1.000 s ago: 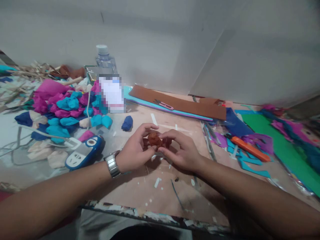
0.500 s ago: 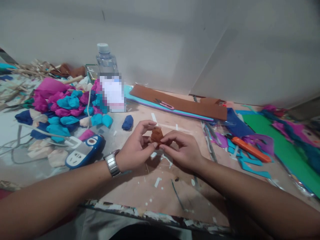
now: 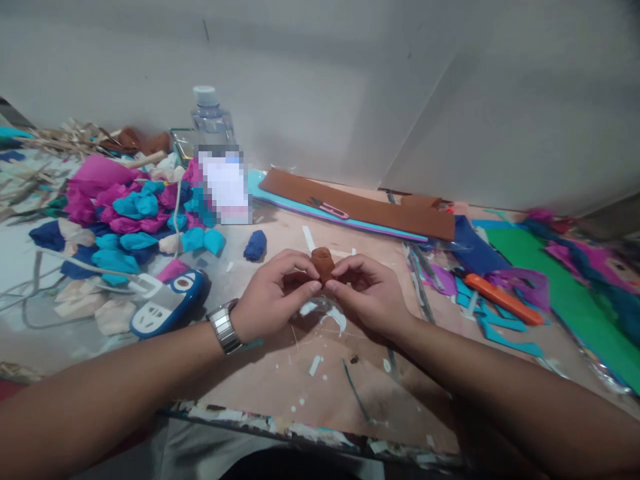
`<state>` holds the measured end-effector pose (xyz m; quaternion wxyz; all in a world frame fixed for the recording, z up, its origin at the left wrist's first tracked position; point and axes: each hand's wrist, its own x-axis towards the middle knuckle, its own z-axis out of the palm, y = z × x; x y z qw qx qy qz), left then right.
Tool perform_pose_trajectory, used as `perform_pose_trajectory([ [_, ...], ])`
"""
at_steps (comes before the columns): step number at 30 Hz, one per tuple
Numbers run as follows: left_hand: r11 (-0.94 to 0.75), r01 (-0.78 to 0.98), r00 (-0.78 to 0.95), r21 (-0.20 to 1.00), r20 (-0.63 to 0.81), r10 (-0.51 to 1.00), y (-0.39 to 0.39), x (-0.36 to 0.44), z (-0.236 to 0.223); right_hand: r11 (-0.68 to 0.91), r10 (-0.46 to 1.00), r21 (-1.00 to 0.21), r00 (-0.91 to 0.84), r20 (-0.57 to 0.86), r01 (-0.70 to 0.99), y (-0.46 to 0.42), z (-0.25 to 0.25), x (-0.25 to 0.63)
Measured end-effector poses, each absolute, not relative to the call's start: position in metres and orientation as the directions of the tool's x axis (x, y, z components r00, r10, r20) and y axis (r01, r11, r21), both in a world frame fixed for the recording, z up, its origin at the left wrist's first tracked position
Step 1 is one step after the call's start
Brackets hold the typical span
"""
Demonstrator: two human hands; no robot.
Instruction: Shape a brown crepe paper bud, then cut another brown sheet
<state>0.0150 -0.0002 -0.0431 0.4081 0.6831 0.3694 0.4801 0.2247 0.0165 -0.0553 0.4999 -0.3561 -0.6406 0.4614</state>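
A small brown crepe-paper bud (image 3: pixel 323 262) is held upright over the table, its rounded top showing above the fingertips. My left hand (image 3: pixel 277 288), with a metal watch (image 3: pixel 226 327) on the wrist, pinches its lower part from the left. From the right, the thumb and forefinger of my right hand (image 3: pixel 369 293) press on the same lower part. The fingertips hide the bud's base. A dark blue crepe-paper bud (image 3: pixel 255 246) lies on the table just beyond my left hand.
Pink, blue and cream paper buds (image 3: pixel 143 203) pile up at left, beside a blue-and-white power strip (image 3: pixel 169 305). A blurred phone (image 3: pixel 226 187) leans against a bottle (image 3: pixel 213 123). Pink-handled snips (image 3: pixel 327 208) rest on brown paper (image 3: pixel 355 203); an orange cutter (image 3: pixel 503 299) lies right.
The brown bud has been turned upright and moved slightly right. My left fingers have closed in from around it to a pinch at its base, facing my right fingertips.
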Motion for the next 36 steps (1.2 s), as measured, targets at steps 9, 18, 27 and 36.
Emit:
perform_pose_trajectory([
  [9,-0.172,0.055,0.241,0.984,0.154,0.958,-0.004,0.017,-0.044,0.394,0.878,-0.918,-0.316,0.360,0.050,0.016,-0.055,0.227],
  [18,-0.111,0.036,0.220,0.993,0.100,0.970,0.000,0.017,-0.043,0.621,0.761,-0.740,-0.422,0.492,0.257,0.020,-0.047,0.230],
  [27,-0.062,0.015,0.205,0.998,0.058,0.977,0.002,0.017,-0.043,0.718,0.679,-0.642,-0.476,0.559,0.270,0.024,-0.046,0.232],
  [36,-0.031,0.004,0.200,0.999,0.030,0.979,0.000,0.019,-0.036,0.743,0.648,-0.614,-0.518,0.558,0.267,0.022,-0.045,0.233],
])
